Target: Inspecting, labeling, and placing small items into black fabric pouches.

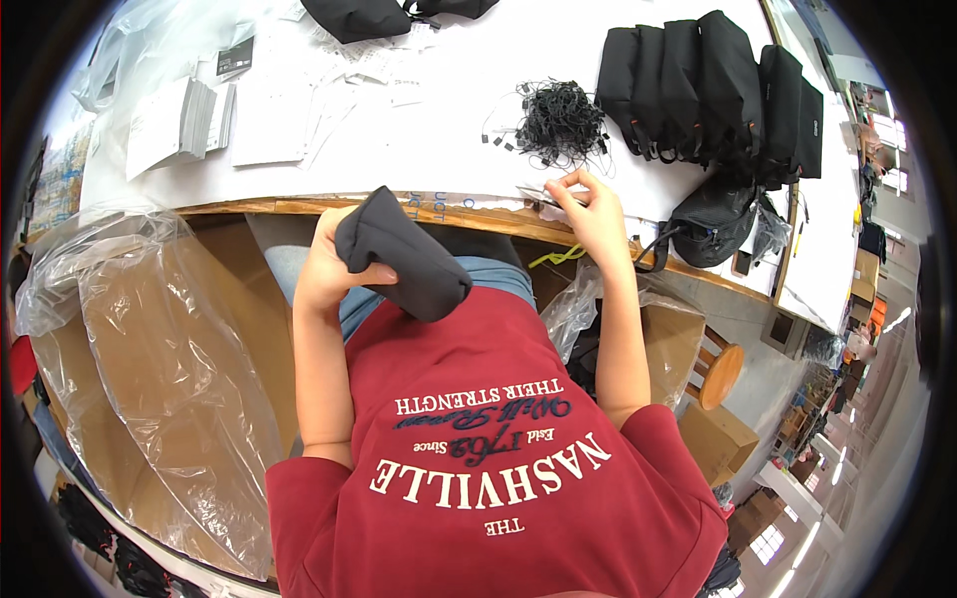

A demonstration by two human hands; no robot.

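Your left hand (324, 269) is wrapped around a soft dark grey fabric pouch (404, 254) slanting down-right, while your right hand (588, 209) pinches a thin tag (538, 195) at the table edge (299, 206).

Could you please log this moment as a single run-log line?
left hand: grips dark grey pouch | right hand: pinches small tag at table edge | nearby: black tag-string pile, row of black bags
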